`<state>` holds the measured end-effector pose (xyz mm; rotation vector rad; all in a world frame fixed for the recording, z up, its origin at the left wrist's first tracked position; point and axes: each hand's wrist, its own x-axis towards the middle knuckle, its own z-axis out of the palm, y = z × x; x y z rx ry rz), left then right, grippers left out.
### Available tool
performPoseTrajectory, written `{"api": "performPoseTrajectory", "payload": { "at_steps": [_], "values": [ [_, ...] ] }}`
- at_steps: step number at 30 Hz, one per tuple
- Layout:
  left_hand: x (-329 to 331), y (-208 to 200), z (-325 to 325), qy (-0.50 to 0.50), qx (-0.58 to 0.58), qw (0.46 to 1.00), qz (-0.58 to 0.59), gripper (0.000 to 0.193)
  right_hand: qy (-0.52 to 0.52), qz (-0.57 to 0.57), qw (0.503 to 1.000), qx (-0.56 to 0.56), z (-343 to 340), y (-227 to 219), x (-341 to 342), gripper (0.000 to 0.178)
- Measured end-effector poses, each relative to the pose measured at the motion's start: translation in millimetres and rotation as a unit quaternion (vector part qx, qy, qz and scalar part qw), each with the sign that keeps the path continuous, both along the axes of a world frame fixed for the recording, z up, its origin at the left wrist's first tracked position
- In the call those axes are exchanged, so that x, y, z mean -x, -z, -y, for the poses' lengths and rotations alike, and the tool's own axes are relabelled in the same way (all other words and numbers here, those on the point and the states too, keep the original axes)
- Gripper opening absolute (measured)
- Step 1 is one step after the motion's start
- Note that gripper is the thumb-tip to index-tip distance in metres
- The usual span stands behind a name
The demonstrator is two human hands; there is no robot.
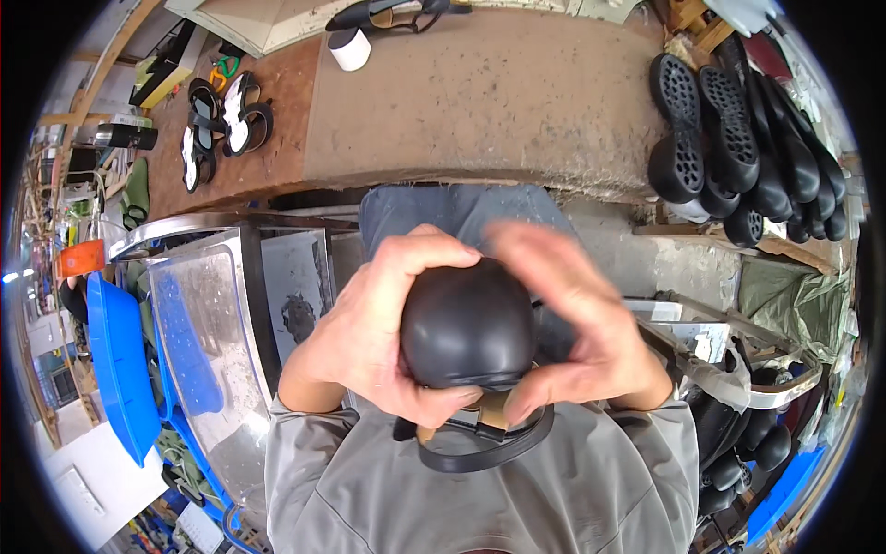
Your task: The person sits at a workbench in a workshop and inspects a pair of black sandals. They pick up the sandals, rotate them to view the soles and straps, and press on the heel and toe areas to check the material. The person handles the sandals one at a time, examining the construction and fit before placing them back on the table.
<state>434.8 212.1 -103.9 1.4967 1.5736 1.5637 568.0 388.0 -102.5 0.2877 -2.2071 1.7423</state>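
A black shoe [469, 323], its smooth, glossy rounded end turned up, is held in front of my chest. Tan lining and a black strap show below that end, against my grey shirt. My left hand [383, 323] wraps round the shoe's left side, fingers over the far edge and thumb on the near edge. On the other side my right hand [581, 323] curves with fingers and thumb apart; its fingers are smeared by motion. The right thumb lies close to the tan lining; whether it touches is unclear. The rest of the shoe is hidden.
Ahead is a brown workbench [489, 102] with strappy sandals [226, 120], a white cup-like container [349, 49] and a black shoe [397, 14]. Black shoe soles [711, 138] crowd its right end. A metal-framed rack [208, 342] and blue tray [122, 365] stand left; a bin-like frame [757, 392] right.
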Motion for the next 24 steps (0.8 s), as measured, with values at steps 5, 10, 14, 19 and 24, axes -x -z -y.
{"api": "performPoseTrajectory", "payload": {
  "at_steps": [5,10,14,19,24],
  "values": [
    [-9.5,16.3,8.4,-0.013,0.043,0.998,0.048,0.094,0.013,-0.063,0.998,0.022,10.0,29.1,-6.3,0.073],
    [-26.5,23.7,8.7,-0.023,0.015,0.959,0.284,0.090,0.044,-0.036,0.990,0.125,12.9,36.0,-4.7,0.064],
    [-19.8,3.2,10.3,-0.040,0.033,0.961,0.273,0.089,0.036,0.015,0.978,0.206,19.5,22.5,-2.0,0.063],
    [-25.9,0.9,15.2,-0.068,0.063,0.943,0.321,0.078,0.030,0.021,0.989,0.142,23.7,26.6,1.2,0.058],
    [-36.2,29.4,21.7,-0.094,0.006,0.961,0.259,0.074,0.041,0.049,0.986,0.157,31.6,29.5,2.6,0.052]
  ]
}}
